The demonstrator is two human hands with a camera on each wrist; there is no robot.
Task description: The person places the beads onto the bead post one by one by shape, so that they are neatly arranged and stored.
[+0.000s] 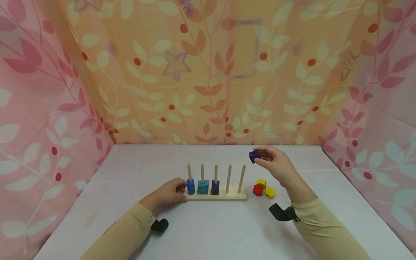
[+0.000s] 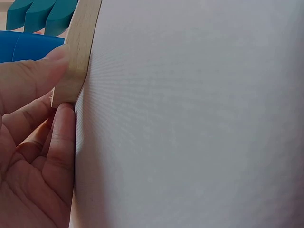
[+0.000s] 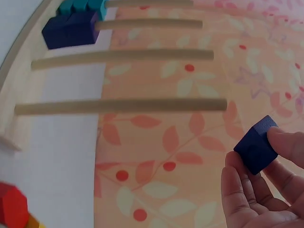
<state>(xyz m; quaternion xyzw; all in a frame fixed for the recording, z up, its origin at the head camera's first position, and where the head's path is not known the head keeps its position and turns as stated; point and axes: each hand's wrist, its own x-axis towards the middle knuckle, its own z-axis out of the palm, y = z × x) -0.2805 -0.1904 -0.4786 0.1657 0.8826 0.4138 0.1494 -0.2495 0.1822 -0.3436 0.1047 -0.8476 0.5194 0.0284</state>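
A wooden peg stand [image 1: 232,196] with a row of upright pegs sits mid-table. My left hand [image 1: 167,191] holds its left end, the thumb [image 2: 57,57] against the wood and the fingers at the end edge. From left to right, blue cylinder beads [image 1: 190,187], wavy teal blocks [image 1: 203,187] and purple cube blocks [image 1: 215,187] sit on the first three pegs; the two right pegs [image 1: 242,178] are bare. Raised above the table, behind and right of the stand, my right hand [image 1: 276,166] pinches a purple cube [image 3: 257,146] between thumb and fingers.
Right of the stand lie one red hexagonal bead [image 1: 258,190] and two yellow hexagonal beads [image 1: 269,193], close together. A white cloth [image 1: 211,231] covers the table. Patterned curtains [image 1: 208,72] close off the back and both sides. A black wrist mount [image 1: 282,213] sticks out from the right sleeve.
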